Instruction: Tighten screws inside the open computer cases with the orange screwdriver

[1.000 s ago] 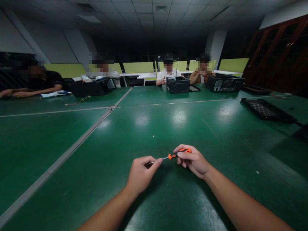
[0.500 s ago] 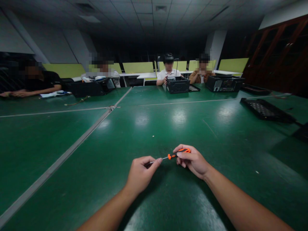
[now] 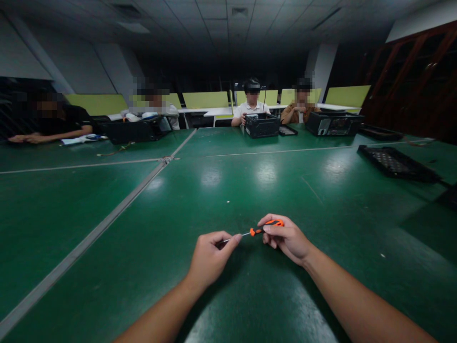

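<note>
A screwdriver (image 3: 255,231) with an orange and black handle and a thin metal shaft is held between my two hands, just above the green table (image 3: 150,238). My left hand (image 3: 210,255) pinches the shaft between thumb and fingers, and the tip is hidden inside that hand. On the right, my right hand (image 3: 285,238) is closed on the handle, thumb along its side and fingers curled beneath. The screwdriver lies nearly level, its handle end slightly higher and to the right.
Across the table sit several people behind black computer cases (image 3: 262,126). A black perforated panel (image 3: 396,162) lies at the right. A metal strip (image 3: 107,219) runs along a table joint at the left. One small white bit (image 3: 228,202) lies beyond my hands.
My hands and the screwdriver hold almost the same pose. Across the table, the person in white has shifted a computer case slightly to the left.
</note>
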The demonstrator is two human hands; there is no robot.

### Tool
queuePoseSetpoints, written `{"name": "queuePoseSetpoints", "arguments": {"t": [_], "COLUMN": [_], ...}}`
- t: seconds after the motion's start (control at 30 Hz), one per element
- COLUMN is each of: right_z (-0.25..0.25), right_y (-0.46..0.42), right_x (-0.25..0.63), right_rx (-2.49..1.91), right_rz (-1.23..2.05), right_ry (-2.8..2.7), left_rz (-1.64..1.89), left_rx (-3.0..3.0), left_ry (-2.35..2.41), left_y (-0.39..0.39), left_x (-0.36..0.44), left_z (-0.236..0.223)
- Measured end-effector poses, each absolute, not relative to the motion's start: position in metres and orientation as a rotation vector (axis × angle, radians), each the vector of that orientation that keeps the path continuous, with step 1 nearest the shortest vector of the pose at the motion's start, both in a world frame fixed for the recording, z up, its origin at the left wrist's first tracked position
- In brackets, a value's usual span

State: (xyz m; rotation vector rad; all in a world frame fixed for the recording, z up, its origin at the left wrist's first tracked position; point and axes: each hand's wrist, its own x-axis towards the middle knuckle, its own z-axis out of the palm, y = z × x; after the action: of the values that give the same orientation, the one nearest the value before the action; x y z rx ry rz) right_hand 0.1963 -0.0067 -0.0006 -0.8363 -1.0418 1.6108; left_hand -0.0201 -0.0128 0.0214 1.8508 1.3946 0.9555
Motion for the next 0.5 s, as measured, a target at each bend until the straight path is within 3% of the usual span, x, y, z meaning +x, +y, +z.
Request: {"name": "queuePoseSetpoints", "arguments": {"t": [0.5], "right_z": [-0.0014], "right_y": [-0.0067], "right_x": [0.1968], "right_rx": [-0.837], "right_rz": [1.601], "right_ry": [-1.057], "left_rz": [0.953], "left_rx": [1.854], "left_ry": [1.384], "left_y": [-0.0122], "left_x": [-0.0201], "left_z": [0.0216]}}
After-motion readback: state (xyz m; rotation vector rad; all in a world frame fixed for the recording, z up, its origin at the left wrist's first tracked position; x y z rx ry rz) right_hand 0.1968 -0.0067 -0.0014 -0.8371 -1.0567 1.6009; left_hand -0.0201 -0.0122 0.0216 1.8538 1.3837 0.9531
